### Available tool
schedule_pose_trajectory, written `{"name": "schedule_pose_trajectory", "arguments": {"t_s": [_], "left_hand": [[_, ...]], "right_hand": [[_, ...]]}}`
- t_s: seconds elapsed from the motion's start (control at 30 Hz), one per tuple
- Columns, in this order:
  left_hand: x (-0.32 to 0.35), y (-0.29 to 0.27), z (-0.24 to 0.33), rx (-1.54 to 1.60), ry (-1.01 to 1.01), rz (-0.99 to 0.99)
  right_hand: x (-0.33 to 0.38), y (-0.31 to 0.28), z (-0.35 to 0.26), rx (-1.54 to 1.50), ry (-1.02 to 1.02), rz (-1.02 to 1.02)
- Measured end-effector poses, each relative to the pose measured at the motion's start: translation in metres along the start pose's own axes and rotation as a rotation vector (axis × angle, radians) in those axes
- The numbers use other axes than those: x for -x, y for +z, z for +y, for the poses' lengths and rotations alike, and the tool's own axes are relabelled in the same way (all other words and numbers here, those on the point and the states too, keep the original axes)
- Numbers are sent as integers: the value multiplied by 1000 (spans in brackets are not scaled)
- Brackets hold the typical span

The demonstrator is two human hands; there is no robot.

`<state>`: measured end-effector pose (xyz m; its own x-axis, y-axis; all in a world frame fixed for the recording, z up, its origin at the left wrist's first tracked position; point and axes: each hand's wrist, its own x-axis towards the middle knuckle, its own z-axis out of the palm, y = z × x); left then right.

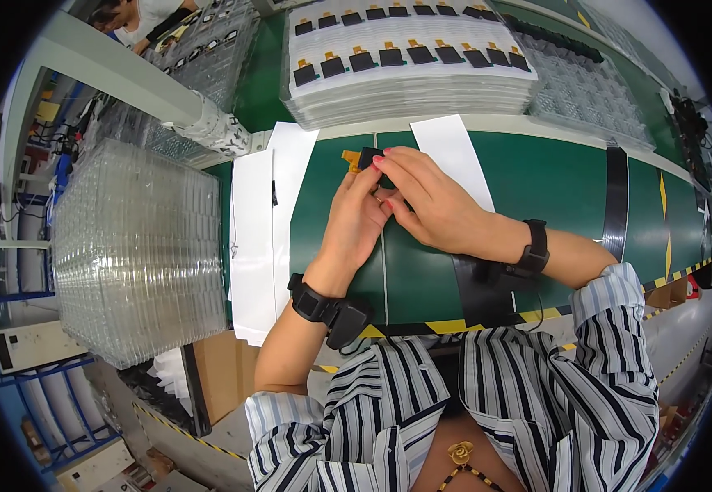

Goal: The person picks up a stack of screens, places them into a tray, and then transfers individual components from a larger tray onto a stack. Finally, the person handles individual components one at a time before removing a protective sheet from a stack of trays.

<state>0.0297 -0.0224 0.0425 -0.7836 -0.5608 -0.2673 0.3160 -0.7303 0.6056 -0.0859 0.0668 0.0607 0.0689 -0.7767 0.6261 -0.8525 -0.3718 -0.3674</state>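
Observation:
A small black display panel [367, 157] with an orange flex cable sits between my hands, above the green work surface [331, 172]. My left hand [358, 215] pinches it from below, its fingertips partly covered by the other hand. My right hand [436, 201] reaches over from the right, with its fingers closed on the panel's right side and covering part of it. The orange cable points to the left. Black straps with small devices circle both wrists.
White sheets [251, 238] lie at left, with another sheet [454, 156] behind my right hand. A tall stack of clear plastic trays [134, 262] stands on the left. Farther back, stacked trays [413, 94] carry several similar panels. Another person [139, 20] works at the far left.

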Motion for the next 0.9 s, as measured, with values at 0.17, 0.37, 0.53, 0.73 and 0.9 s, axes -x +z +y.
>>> {"name": "schedule_pose_trajectory", "arguments": {"t_s": [0.17, 0.37, 0.53, 0.73, 0.9], "left_hand": [[-3, -1, 7, 17, -56, -32], [-14, -13, 25, -60, -176, -18], [-30, -17, 60, -512, -276, -102], [-55, -23, 75, -1046, -451, -268], [-65, -21, 81, -1132, -549, -390]], "right_hand": [[5, 1, 2, -115, 71, 12], [-2, -12, 5, -355, 201, -5], [2, -28, 20, -309, 233, 5], [3, -17, 35, -274, 221, -132], [-9, 6, 51, -197, -14, -304]]}}
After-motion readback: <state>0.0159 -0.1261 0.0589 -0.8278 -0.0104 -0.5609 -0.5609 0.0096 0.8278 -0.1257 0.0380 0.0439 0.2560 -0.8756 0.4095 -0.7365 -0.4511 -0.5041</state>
